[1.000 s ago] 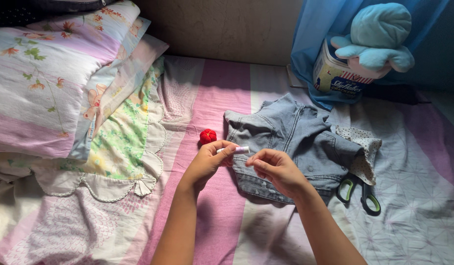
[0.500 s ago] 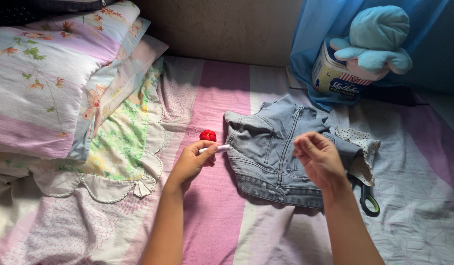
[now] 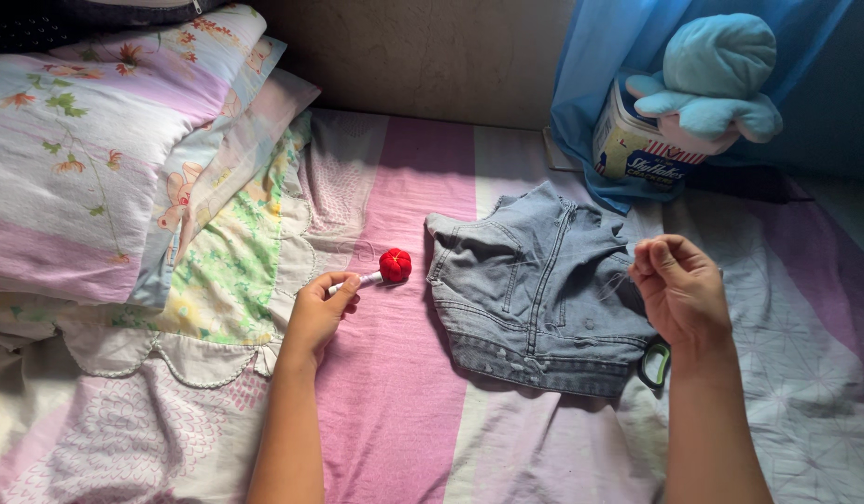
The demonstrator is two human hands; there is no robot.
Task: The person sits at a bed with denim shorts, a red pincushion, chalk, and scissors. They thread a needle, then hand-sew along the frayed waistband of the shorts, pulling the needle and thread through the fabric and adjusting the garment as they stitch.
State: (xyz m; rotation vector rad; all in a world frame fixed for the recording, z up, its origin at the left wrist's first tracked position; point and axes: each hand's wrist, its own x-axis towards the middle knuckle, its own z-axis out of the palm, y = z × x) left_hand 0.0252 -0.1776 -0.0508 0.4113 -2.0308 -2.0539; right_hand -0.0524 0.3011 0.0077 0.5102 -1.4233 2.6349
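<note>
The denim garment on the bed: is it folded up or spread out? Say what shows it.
Spread out, loosely: the denim garment lies flat on the striped sheet, waistband and seams showing.

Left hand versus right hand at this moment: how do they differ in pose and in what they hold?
The left hand lies low on the sheet, pinching a small white spool beside the red pincushion. The right hand is raised over the denim shorts, fingertips pinched, seemingly on thread. Both are bare.

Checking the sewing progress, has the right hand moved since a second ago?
Yes. The right hand moved rightward across the denim garment, away from the left hand.
</note>
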